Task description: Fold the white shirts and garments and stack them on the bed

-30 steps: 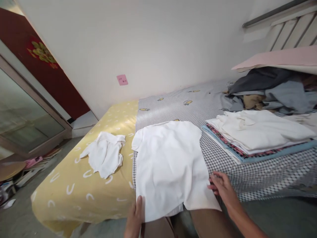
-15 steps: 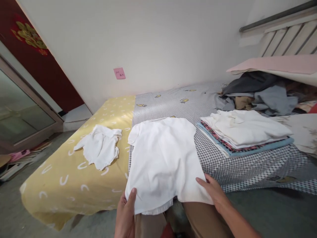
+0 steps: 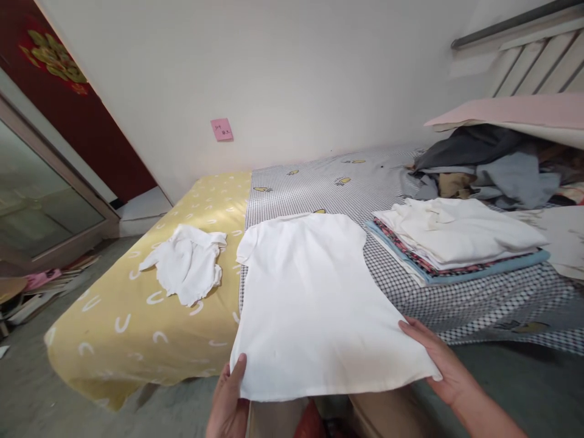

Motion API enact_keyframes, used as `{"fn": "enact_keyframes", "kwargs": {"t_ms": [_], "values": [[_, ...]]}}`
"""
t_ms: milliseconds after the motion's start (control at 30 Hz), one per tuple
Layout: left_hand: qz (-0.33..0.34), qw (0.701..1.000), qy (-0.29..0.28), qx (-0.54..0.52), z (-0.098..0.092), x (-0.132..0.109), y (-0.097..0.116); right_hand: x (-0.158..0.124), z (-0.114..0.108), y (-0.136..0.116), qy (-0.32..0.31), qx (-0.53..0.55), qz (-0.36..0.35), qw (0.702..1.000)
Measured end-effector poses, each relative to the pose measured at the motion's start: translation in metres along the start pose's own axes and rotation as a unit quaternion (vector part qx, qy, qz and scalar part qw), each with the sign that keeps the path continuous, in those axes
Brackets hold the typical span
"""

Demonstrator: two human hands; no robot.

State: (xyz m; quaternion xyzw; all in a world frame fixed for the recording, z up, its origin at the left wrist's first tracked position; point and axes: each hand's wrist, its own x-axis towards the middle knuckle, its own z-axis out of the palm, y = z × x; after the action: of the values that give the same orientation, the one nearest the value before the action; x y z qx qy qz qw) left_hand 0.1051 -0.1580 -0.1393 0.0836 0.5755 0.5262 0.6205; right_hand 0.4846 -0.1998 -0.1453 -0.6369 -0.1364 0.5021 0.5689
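Note:
A white short-sleeved shirt (image 3: 310,304) lies spread face down or face up, I cannot tell which, with its collar end on the checked bedspread. Its hem reaches past the bed's front edge, over my lap. My left hand (image 3: 230,395) grips the hem's left corner, thumb on top. At the right corner my right hand (image 3: 431,353) pinches the cloth, fingers partly beneath it. The hem is stretched fairly straight between both hands.
A small crumpled white garment (image 3: 187,264) lies on the yellow cover (image 3: 104,340) at left. To the right sits a stack of folded clothes (image 3: 465,237), white on top. Behind it are heaped dark clothes (image 3: 493,158) under a pink board (image 3: 511,112).
My right hand has moved right and outward, drawing the shirt's hem wide and smoothing out its folds. My left hand stays at the left corner, slightly lower.

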Motion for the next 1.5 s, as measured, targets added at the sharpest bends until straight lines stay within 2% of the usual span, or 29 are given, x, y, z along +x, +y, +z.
{"fn": "enact_keyframes", "kwargs": {"t_ms": [133,233,300,367,433,500,533,600,667,700,767,800,833,867,900,1000,1100,1267,1400,1500], "values": [[-0.004,1.000,-0.001,-0.002,-0.014,0.010,-0.006,0.023,-0.015,0.018,0.052,-0.082,-0.046,0.994],[-0.012,1.000,-0.001,-0.005,-0.025,0.018,-0.013,0.040,-0.022,0.025,0.098,-0.208,-0.117,0.966],[-0.009,1.000,0.009,0.003,-0.036,0.025,-0.019,0.045,-0.023,0.023,0.121,-0.320,-0.200,0.918],[-0.009,0.999,0.033,0.027,-0.049,0.034,-0.024,0.044,-0.018,0.013,0.146,-0.411,-0.295,0.850],[0.000,0.993,0.096,0.067,-0.058,0.042,-0.022,0.040,-0.007,-0.003,0.175,-0.455,-0.388,0.782],[0.080,0.970,0.192,0.125,-0.054,0.046,-0.011,0.036,0.012,-0.025,0.184,-0.465,-0.466,0.730],[0.155,0.948,0.228,0.161,-0.045,0.045,-0.003,0.037,0.026,-0.036,0.174,-0.465,-0.498,0.711],[0.341,0.875,0.238,0.247,-0.011,0.038,0.017,0.044,0.060,-0.058,0.132,-0.468,-0.545,0.683],[0.500,0.777,0.174,0.340,0.040,0.029,0.035,0.059,0.101,-0.072,0.078,-0.484,-0.564,0.665],[0.549,0.728,0.144,0.383,0.068,0.026,0.041,0.069,0.123,-0.075,0.051,-0.498,-0.560,0.660],[0.611,0.630,0.085,0.472,0.118,0.028,0.046,0.088,0.162,-0.072,-0.010,-0.529,-0.523,0.668],[0.626,0.576,0.043,0.524,0.137,0.033,0.044,0.097,0.178,-0.065,-0.039,-0.548,-0.490,0.677],[0.625,0.531,0.004,0.571,0.150,0.041,0.039,0.105,0.190,-0.057,-0.064,-0.569,-0.458,0.680],[0.612,0.499,-0.028,0.613,0.158,0.052,0.033,0.111,0.198,-0.047,-0.082,-0.589,-0.436,0.675],[0.590,0.482,-0.045,0.646,0.161,0.064,0.025,0.116,0.202,-0.038,-0.094,-0.606,-0.429,0.663],[0.539,0.484,-0.022,0.689,0.154,0.098,0.001,0.123,0.202,-0.016,-0.101,-0.630,-0.455,0.621],[0.537,0.491,-0.005,0.686,0.146,0.115,-0.011,0.121,0.198,-0.012,-0.097,-0.637,-0.450,0.619],[0.541,0.517,-0.007,0.663,0.148,0.119,-0.011,0.120,0.205,-0.028,-0.111,-0.639,-0.433,0.626],[0.569,0.556,-0.016,0.606,0.148,0.125,-0.013,0.142,0.203,-0.046,-0.114,-0.641,-0.430,0.626],[0.576,0.594,-0.028,0.561,0.147,0.127,-0.015,0.165,0.190,-0.063,-0.080,-0.654,-0.415,0.627]]}}
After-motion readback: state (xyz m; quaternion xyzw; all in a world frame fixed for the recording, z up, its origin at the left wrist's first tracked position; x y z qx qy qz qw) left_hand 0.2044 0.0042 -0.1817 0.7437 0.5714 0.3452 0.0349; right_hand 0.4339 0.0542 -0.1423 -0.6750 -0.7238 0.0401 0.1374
